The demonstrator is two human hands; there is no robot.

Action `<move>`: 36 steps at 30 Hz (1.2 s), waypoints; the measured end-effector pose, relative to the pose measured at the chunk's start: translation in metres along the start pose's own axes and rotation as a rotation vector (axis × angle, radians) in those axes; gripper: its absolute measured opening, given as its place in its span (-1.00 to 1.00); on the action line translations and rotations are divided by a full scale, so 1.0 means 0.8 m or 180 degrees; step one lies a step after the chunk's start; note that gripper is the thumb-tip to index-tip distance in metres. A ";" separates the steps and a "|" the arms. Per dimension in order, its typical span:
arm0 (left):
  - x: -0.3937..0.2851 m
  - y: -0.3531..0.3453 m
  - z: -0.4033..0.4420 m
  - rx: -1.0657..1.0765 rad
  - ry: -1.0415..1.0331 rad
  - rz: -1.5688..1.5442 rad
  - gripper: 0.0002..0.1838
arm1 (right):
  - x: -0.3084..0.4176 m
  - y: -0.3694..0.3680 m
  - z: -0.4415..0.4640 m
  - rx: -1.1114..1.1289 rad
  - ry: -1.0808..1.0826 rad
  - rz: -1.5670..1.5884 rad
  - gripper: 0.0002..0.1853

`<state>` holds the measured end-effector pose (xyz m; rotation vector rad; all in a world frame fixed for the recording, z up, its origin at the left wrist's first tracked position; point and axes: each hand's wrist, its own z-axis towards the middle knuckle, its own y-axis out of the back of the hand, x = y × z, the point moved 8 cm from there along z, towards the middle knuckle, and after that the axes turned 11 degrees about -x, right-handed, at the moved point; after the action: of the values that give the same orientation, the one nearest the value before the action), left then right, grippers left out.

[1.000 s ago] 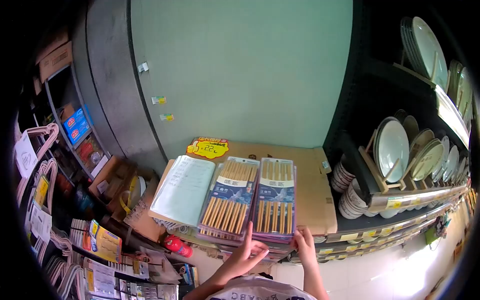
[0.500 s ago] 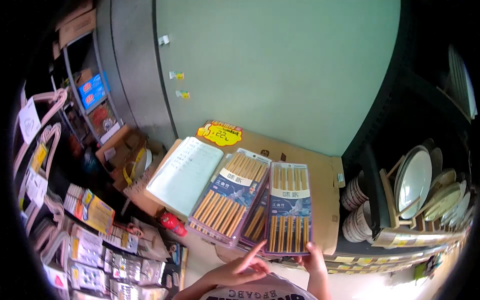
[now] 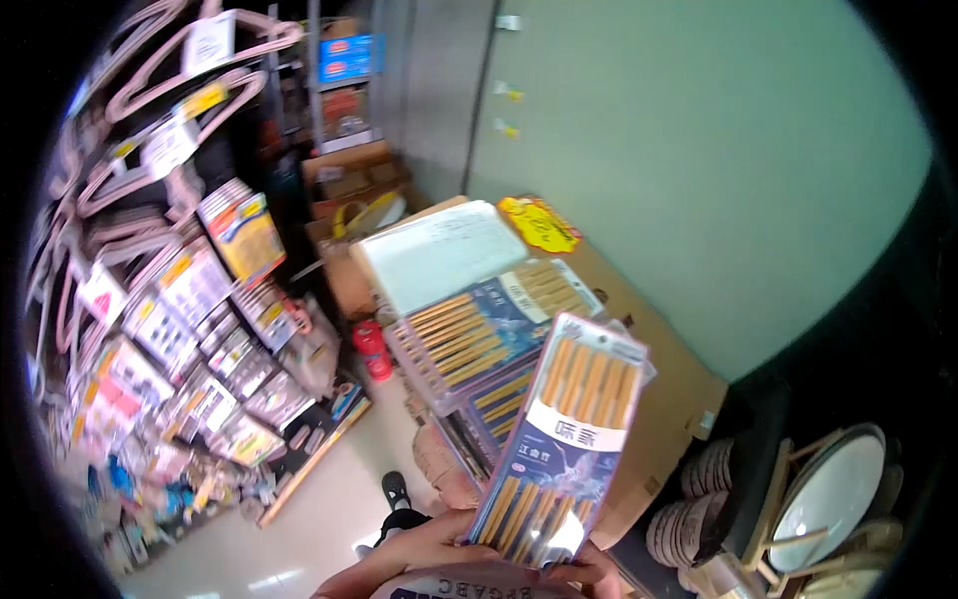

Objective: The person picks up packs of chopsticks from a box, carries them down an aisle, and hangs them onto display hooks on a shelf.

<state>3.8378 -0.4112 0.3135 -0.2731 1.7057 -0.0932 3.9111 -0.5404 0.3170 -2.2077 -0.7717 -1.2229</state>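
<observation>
A blister pack of bamboo chopsticks (image 3: 567, 444) with a blue card is tilted up close to my body. My left hand (image 3: 439, 544) grips its lower left corner, the fingertips partly hidden behind the card. At the lower right edge my right hand (image 3: 594, 571) is closed on the same pack. Beneath and to the left, another chopstick pack (image 3: 479, 324) lies on a cardboard box (image 3: 664, 399), with more packs partly covered under it. An open notebook (image 3: 444, 255) with handwriting rests beside these packs.
A yellow price sign (image 3: 540, 224) stands at the box's back edge. Hangers (image 3: 200, 75) and hanging packaged goods (image 3: 244, 235) line the left. A red bottle-like object (image 3: 372, 349) is by the box. Bowls (image 3: 689, 524) and racked plates (image 3: 833, 499) fill the right shelf.
The top chopstick pack has been lifted off the others and brought nearer to me. My left hand has moved from pointing at it to holding it. The view has turned left.
</observation>
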 end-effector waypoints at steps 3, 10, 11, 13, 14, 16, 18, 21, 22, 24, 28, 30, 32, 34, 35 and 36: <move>-0.007 0.002 -0.031 -0.0317 -0.0239 -0.0047 -0.53 | -0.052 0.000 0.032 0.1472 -0.0271 -0.0426 -0.56; 0.007 0.040 -0.133 -0.1649 -0.0935 0.0568 -0.59 | -0.023 -0.107 0.037 0.2243 -0.0135 -0.0668 -0.54; 0.005 0.043 -0.154 -0.1903 -0.1138 0.0747 -0.59 | -0.035 -0.118 0.036 0.2267 -0.0309 -0.0876 -0.59; 0.011 0.043 -0.191 -0.2262 -0.1009 0.0743 -0.61 | -0.055 -0.140 0.036 0.2449 -0.0474 -0.1129 -0.63; 0.017 0.042 -0.212 -0.2398 -0.1023 0.0791 -0.62 | -0.066 -0.160 0.033 0.2694 -0.0366 -0.1269 -0.65; 0.020 0.040 -0.256 -0.2630 -0.1039 0.1017 -0.63 | -0.071 -0.207 0.008 0.2993 -0.0329 -0.1272 -0.68; 0.018 0.034 -0.306 -0.2904 -0.0961 0.1107 -0.64 | -0.073 -0.242 -0.026 0.3071 -0.0420 -0.1581 -0.68; 0.030 0.021 -0.385 -0.3363 -0.0985 0.1191 -0.66 | -0.123 -0.287 -0.057 0.3615 -0.0322 -0.1762 -0.68; 0.033 0.016 -0.415 -0.3555 -0.1106 0.1215 -0.67 | -0.134 -0.310 -0.075 0.3792 -0.0257 -0.1526 -0.68; 0.043 -0.003 -0.471 -0.3824 -0.1108 0.1175 -0.66 | -0.154 -0.347 -0.116 0.4096 -0.0257 -0.1622 -0.68; 0.069 -0.042 -0.590 -0.4136 -0.0994 0.0637 -0.55 | -0.226 -0.433 -0.221 0.4916 -0.0330 -0.1797 -0.63; 0.088 -0.062 -0.643 -0.4189 -0.1229 -0.0091 -0.50 | -0.262 -0.464 -0.277 0.5424 -0.0562 -0.1788 -0.64; 0.116 -0.076 -0.694 -0.4294 -0.1262 -0.0294 -0.47 | -0.286 -0.490 -0.318 0.5628 -0.0576 -0.2068 -0.66; 0.129 -0.097 -0.731 -0.4515 -0.1284 -0.0432 -0.46 | -0.295 -0.515 -0.363 0.5842 -0.0385 -0.2076 -0.67; 0.135 -0.112 -0.747 -0.4640 -0.1305 -0.0485 -0.46 | -0.307 -0.523 -0.379 0.5945 -0.0456 -0.2141 -0.67; 0.141 -0.127 -0.764 -0.4836 -0.1292 -0.0432 -0.48 | -0.318 -0.531 -0.397 0.6350 -0.0262 -0.2144 -0.66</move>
<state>3.2346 -0.5937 0.3214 -1.3997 1.0376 1.1228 3.3243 -0.5051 0.3099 -0.3007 -1.6843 -0.0689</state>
